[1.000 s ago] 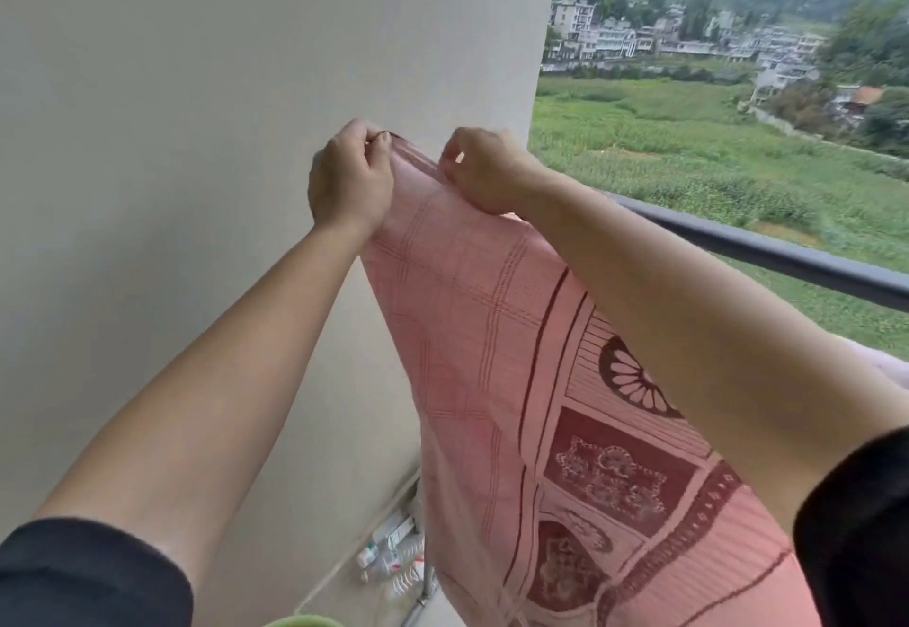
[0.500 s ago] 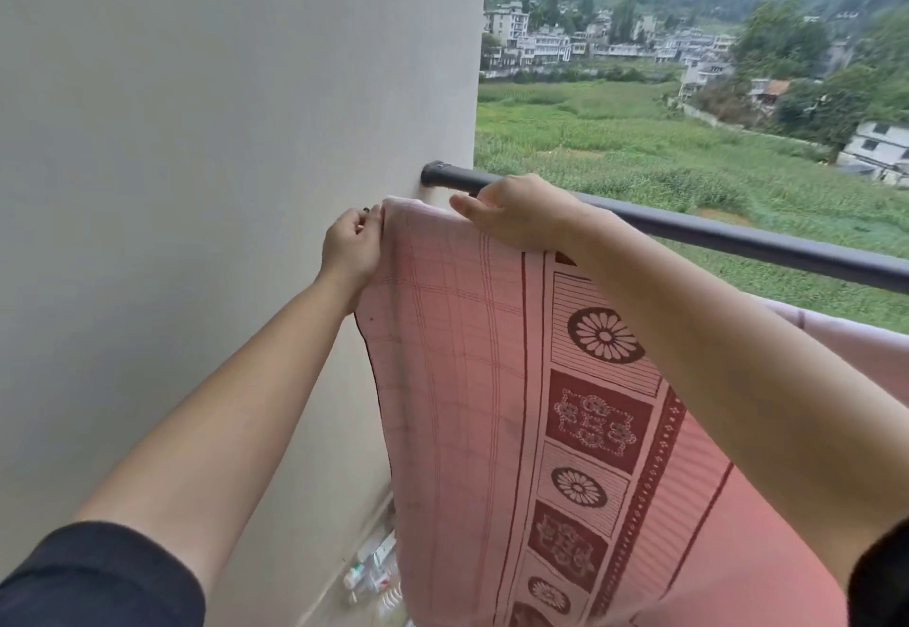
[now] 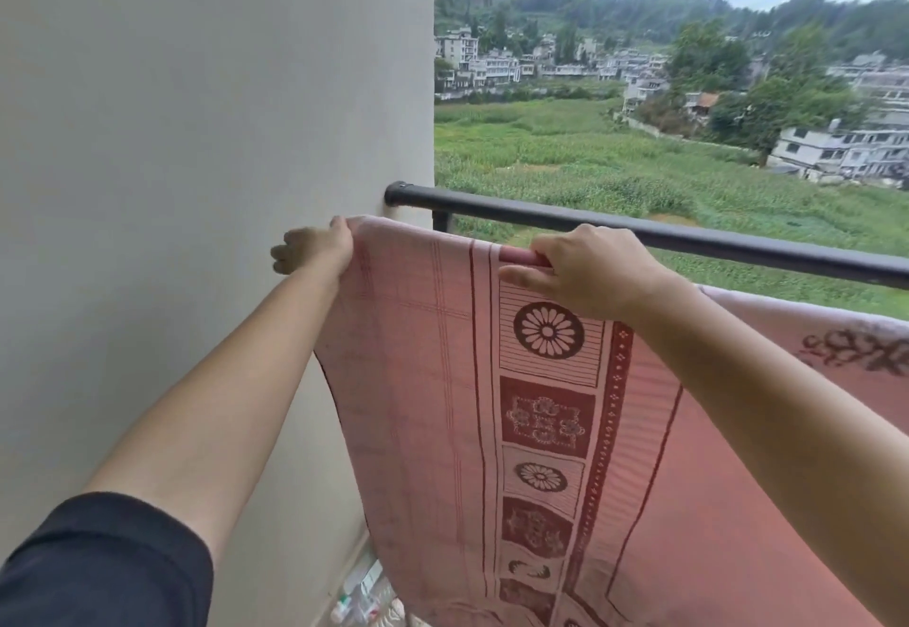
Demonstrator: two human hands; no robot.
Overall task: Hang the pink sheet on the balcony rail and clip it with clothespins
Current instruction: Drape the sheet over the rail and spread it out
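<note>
The pink sheet [image 3: 442, 380], printed with dark red flower and square panels, hangs in front of me just below the black balcony rail [image 3: 590, 223]. My left hand [image 3: 315, 250] pinches its upper left corner close to the wall. My right hand [image 3: 585, 272] grips the top edge further right, just under the rail. To the far right the sheet lies draped over the rail. No clothespins are in view.
A pale wall [image 3: 196, 134] fills the left side, and the rail ends against it. Small bottles and packets [image 3: 364, 597] lie on the floor by the wall's foot. Beyond the rail are green fields and houses.
Both hands have lowered and spread apart with the sheet, stretching its top edge flat below the rail. The rail's end at the wall has come into view.
</note>
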